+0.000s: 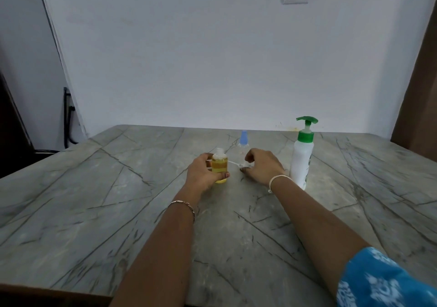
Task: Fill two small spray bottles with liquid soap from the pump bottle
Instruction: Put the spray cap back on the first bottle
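Gripping yellow-filled, uncapped spray bottle (219, 166), left hand (203, 174); right hand (262, 164) pinching white dip tube (233, 163).

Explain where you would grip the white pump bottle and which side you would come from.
Probably wrap the fingers round the white body of the pump bottle, below the green collar, coming from the side facing the right hand. It stands upright with that side open. The pump head sits on a thin stem and would likely sink.
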Tool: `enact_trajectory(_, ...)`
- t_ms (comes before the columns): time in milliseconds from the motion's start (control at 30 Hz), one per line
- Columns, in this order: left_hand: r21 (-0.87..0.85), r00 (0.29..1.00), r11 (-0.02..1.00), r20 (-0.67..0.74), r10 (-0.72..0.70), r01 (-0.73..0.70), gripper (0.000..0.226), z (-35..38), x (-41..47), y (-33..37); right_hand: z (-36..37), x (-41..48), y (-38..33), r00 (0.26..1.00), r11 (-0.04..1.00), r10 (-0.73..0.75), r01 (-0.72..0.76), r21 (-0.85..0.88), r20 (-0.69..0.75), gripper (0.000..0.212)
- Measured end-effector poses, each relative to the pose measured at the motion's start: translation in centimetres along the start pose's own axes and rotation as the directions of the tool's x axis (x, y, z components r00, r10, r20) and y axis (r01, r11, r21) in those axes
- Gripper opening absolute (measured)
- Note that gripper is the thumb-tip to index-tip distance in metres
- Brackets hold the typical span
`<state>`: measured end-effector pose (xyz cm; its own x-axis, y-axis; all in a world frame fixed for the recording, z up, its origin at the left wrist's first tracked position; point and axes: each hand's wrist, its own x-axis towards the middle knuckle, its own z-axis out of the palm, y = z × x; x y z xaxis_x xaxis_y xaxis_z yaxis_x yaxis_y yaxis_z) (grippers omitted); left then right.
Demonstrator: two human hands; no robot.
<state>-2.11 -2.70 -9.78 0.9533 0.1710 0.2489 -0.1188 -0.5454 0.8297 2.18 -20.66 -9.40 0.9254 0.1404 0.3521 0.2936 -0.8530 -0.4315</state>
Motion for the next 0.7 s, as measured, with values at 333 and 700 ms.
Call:
enact_trajectory(333,-0.006,1.0,1.0,-0.006,-0.002,0.002,0.082,0.0,-0.3,0.0,0.7,-0.1,-0.3,0.999,0.999,0.051,-0.051,0.008,-0.019,0.021)
enact_trajectory(700,-0.05,0.999,0.999,0.044,0.011,-0.009,0.073,0.4,-0.8,0.5,-2.7,-2.3,-2.1,0.938,0.937,0.047,0.078,0.339,-0.344,0.016)
